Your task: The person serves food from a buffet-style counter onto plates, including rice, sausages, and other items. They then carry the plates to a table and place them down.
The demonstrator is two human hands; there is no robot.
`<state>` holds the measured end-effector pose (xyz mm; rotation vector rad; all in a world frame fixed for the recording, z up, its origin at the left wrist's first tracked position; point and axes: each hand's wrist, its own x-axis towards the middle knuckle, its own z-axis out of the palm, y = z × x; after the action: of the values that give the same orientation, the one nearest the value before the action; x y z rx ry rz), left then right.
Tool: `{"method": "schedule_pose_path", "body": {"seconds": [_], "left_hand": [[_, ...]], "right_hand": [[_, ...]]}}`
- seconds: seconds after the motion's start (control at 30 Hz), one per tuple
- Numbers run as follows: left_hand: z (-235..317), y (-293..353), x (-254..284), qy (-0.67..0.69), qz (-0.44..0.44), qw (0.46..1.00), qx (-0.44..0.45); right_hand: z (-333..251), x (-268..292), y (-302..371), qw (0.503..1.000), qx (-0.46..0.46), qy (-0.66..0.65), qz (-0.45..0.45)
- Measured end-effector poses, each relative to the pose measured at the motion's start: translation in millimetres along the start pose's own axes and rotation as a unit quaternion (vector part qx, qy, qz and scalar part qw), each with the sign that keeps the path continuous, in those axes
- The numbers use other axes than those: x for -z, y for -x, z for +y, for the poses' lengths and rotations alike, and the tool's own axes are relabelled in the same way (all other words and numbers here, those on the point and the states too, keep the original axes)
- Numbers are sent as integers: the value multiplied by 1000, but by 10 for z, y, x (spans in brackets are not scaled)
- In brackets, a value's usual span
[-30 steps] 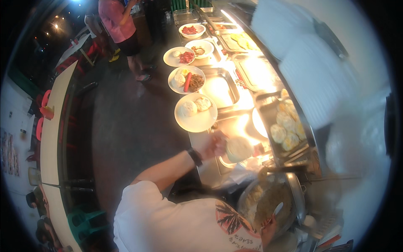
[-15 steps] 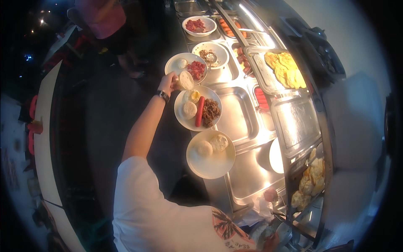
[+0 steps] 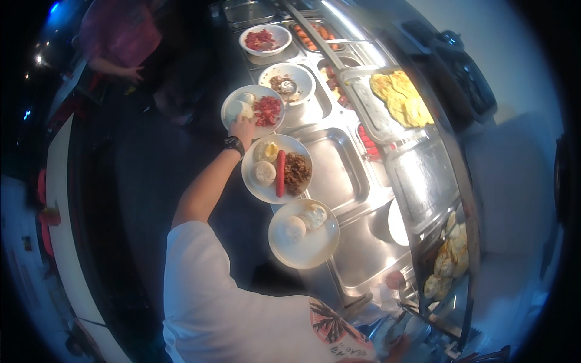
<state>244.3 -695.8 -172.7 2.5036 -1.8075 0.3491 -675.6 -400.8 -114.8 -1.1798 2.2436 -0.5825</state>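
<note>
My left arm stretches over to the far plate (image 3: 275,124), which carries minced red meat (image 3: 267,111) and pale round pieces. The fingers of my left hand (image 3: 243,128) are closed at the near edge of a pale round bread piece (image 3: 237,109) lying on it. Nearer is a middle plate (image 3: 254,189) with two pale rounds, one topped yellow, a red sausage (image 3: 280,173) and brown minced meat (image 3: 297,169). The nearest plate (image 3: 302,254) bears two pale rounds (image 3: 295,227). My right hand (image 3: 396,349) is blurred low at the right, its fingers unclear.
Along the steel counter stand a bowl of red mince (image 3: 265,40), a bowl with brown mince and a spoon (image 3: 305,91), and an empty steel pan (image 3: 339,166). A tray of yellow omelettes (image 3: 402,100) sits on the raised shelf. Another person (image 3: 121,36) is at the far left.
My left hand has moved slightly away with the pale round bread piece, which now rests on the far plate instead of being held over its near edge. The other person's arm has come into view.
</note>
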Motion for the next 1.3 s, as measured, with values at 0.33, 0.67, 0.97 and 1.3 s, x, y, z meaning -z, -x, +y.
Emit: {"method": "schedule_pose_path", "body": {"seconds": [0.33, 0.67, 0.97, 1.3], "left_hand": [[1575, 1396, 2493, 414, -282, 847, -177], [5106, 3904, 2969, 555, -460, 536, -439], [5753, 4509, 2910, 590, -359, 626, -361], [6283, 5019, 2616, 494, -247, 699, -454]], "right_hand": [[267, 327, -169, 984, -48, 170, 19], [-1133, 1905, -335, 964, 135, -84, -215], [-236, 1398, -2381, 977, 182, 16, -110], [-153, 890, -2977, 953, 125, 2, -275]]}}
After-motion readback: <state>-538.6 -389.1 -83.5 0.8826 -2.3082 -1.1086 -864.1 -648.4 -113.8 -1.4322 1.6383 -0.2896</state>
